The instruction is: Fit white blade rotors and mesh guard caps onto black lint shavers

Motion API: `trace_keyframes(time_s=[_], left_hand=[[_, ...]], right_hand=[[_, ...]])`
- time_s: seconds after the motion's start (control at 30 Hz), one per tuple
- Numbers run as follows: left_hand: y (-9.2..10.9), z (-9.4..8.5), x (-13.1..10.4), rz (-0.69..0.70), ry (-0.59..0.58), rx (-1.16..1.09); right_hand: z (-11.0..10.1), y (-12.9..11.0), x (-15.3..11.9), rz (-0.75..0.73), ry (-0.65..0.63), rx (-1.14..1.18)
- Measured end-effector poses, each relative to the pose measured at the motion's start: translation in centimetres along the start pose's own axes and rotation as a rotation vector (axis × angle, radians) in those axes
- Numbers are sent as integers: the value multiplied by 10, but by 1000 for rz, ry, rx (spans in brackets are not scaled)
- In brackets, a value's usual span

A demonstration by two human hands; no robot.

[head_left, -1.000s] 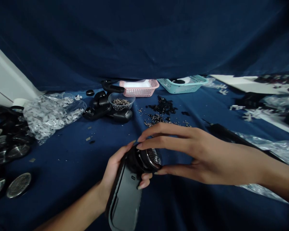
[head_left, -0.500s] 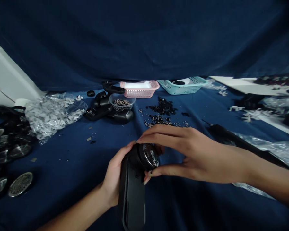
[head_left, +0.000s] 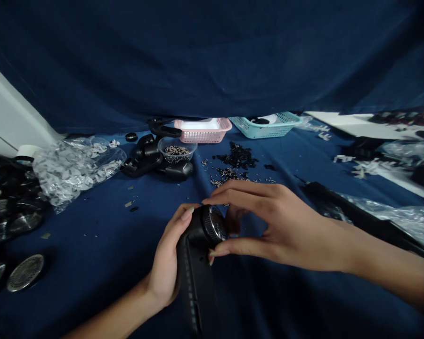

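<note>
A black handheld device [head_left: 198,273] with a long body slants down to the bottom edge of the view. My left hand [head_left: 167,256] is wrapped round its upper part, thumb near the top. At its head sits a round cap [head_left: 216,223] with a shiny rim and a perforated face. The fingers and thumb of my right hand [head_left: 268,226] grip the cap's rim from the right. Behind my right hand lie loose screws [head_left: 228,174] and a pile of small black parts [head_left: 240,155].
Black device bodies [head_left: 178,170] surround a clear bowl of screws [head_left: 176,153]. Behind are a pink basket [head_left: 205,136] and a teal basket [head_left: 268,131]. Left: a bag of white parts [head_left: 70,172] and round metal grilles [head_left: 25,273]. Right: a black screwdriver [head_left: 353,212] on plastic wrap.
The device has turned slightly in my left hand, showing more of its side, and my left thumb now lies higher over its top. My right hand still grips the cap.
</note>
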State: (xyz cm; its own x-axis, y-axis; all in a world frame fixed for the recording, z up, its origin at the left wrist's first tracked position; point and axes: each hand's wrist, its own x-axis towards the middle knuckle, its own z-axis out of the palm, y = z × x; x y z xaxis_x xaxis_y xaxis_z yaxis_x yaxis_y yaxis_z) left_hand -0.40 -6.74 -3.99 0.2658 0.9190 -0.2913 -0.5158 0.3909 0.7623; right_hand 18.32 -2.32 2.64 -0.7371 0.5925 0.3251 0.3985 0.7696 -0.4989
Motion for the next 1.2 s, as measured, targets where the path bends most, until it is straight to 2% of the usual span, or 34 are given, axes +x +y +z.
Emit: trace_keyframes(time_s=[0.23,0.47,0.53,0.67,0.77,0.9,0.97,1.03,1.13,1.2], left_hand=[[12,-6,-4,444,74,519],[24,-11,-4,671,0,801],[26,-13,-3,789,-35,911],[31,-19,3,1092,-178,1126],[34,-25,8,1221,-248,1312],[39,-28,10,1414,-361,1566],[40,-26,9,1448,-419,1620],[39,-24,9,1373,-420,1597],[33,-24,10,1229,-336,1480],[27,-25,10,1254,-292,1412]], right_hand=[[7,-6,1,154,92,212],[7,-6,2,296,100,538],[9,-5,0,375,66,693],[17,-2,-2,478,26,965],[20,-1,-2,551,-4,1138],[22,4,-4,631,-113,1317],[24,6,-5,683,-157,1356],[26,8,-7,741,-185,1356],[31,7,-8,807,-200,1303],[32,5,-8,831,-226,1236]])
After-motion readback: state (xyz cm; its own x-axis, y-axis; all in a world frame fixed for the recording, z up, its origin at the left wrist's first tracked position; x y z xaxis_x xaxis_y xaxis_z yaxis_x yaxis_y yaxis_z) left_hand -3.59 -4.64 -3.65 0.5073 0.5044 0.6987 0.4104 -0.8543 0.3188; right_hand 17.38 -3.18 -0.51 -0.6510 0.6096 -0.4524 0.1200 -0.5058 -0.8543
